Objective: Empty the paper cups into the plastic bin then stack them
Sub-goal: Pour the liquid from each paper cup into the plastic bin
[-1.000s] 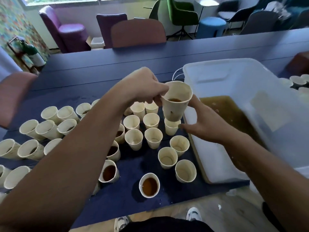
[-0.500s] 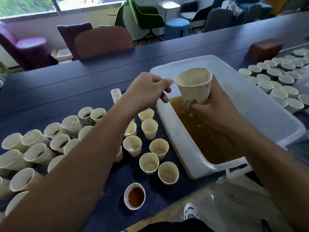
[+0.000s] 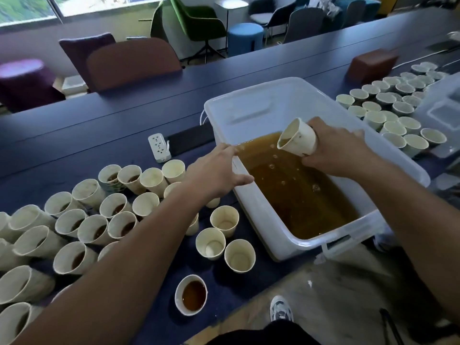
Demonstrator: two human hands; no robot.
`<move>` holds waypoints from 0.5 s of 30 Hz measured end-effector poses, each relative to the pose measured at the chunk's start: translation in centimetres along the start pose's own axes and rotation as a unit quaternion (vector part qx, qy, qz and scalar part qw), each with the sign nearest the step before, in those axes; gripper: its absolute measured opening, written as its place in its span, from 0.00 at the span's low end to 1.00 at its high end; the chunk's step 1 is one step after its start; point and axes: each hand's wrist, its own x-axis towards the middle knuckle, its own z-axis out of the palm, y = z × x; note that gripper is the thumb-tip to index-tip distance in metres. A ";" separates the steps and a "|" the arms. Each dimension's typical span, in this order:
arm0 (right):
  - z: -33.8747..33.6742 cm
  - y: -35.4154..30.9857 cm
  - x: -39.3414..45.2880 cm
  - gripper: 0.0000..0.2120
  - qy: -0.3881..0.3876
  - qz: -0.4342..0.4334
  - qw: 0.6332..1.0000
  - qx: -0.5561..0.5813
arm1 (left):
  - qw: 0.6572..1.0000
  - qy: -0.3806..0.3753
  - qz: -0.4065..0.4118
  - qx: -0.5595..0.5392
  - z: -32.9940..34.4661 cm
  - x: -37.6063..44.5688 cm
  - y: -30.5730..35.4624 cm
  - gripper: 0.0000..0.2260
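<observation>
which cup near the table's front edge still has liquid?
The lone cup nearest the front edge, holding dark brown liquid. The three cups just behind it look empty.

Now tipped on its side over the brown liquid (image 3: 298, 192) in the translucent white plastic bin (image 3: 251, 207), the cream paper cup (image 3: 297, 140) gripped by the right hand (image 3: 333, 150). Dropped from near the cup to the bin's near rim, the left hand (image 3: 216, 173).
</observation>
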 end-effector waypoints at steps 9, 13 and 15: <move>0.5 0.5 1.0 0.23 0.039 -0.018 0.993 -0.107 | 1.000 -0.002 -0.004 0.029 0.2 0.2 -0.3 0.36; 0.1 0.1 1.5 0.22 0.102 -0.032 0.983 -0.150 | 1.000 0.001 -0.004 0.026 0.3 0.3 -0.4 0.36; -0.3 -0.2 1.6 0.23 0.133 -0.040 0.977 -0.160 | 1.000 0.001 -0.004 0.028 0.3 0.4 -0.5 0.36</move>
